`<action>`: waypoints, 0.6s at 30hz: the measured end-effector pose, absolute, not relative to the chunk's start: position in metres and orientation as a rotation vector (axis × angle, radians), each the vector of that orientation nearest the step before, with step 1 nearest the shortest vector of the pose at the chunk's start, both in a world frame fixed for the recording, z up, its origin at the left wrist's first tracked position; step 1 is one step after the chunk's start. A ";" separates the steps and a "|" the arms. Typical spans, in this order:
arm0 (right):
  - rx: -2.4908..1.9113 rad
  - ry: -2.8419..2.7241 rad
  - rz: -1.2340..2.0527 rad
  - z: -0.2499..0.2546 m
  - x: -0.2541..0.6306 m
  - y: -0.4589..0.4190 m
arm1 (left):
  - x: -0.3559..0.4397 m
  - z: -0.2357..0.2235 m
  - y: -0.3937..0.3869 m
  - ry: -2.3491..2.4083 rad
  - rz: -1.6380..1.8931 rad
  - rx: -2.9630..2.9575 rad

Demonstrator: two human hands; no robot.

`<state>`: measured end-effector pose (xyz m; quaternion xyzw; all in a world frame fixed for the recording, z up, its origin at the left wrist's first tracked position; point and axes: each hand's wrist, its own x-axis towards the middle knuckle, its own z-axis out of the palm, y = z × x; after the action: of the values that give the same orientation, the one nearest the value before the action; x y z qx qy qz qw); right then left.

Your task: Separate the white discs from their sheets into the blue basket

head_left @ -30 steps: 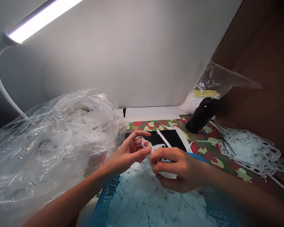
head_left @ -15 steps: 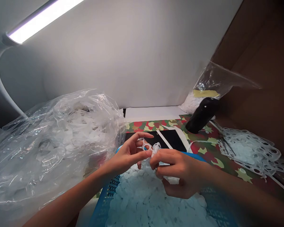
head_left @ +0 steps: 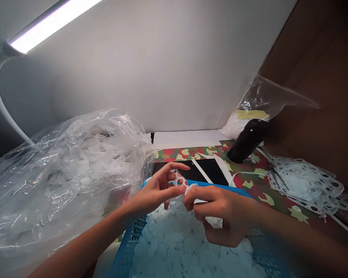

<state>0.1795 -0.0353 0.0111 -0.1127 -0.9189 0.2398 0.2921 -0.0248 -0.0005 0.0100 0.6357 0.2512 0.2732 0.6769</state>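
Webbing (head_left: 185,182), white and holed, is hanging over the blue basket (head_left: 240,190); the left hand (head_left: 161,189) is pinching it, the right hand (head_left: 220,212) is gripping its bunched end, fingers are hiding part, and the basket's near side is lying out of view.

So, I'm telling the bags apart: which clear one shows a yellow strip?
The smaller bag at back right, behind the black object; its yellow strip sets it apart from the bigger bag on the left, which shows none.
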 end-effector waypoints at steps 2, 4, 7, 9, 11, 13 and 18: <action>-0.289 -2.420 0.695 0.011 0.179 -0.036 | -0.025 0.010 -0.001 0.570 0.602 1.436; -0.273 -2.385 0.740 0.011 0.179 -0.037 | -0.026 0.009 -0.001 0.571 0.604 1.445; -0.273 -2.349 0.801 0.012 0.179 -0.038 | -0.027 0.008 -0.001 0.568 0.578 1.465; -0.279 -2.338 0.846 0.014 0.179 -0.038 | -0.027 0.009 -0.002 0.551 0.549 1.485; -0.263 -2.326 0.890 0.015 0.180 -0.037 | -0.026 0.012 -0.003 0.532 0.525 1.501; -0.236 -2.307 0.928 0.017 0.180 -0.036 | -0.026 0.013 -0.004 0.519 0.512 1.508; -0.211 -2.255 1.079 0.021 0.180 -0.036 | -0.025 0.011 -0.005 0.482 0.511 1.462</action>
<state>0.1802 -0.0357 0.0206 -0.0798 -0.8542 0.4089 0.3112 -0.0255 -0.0045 0.0114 0.6534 0.2156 0.2284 0.6888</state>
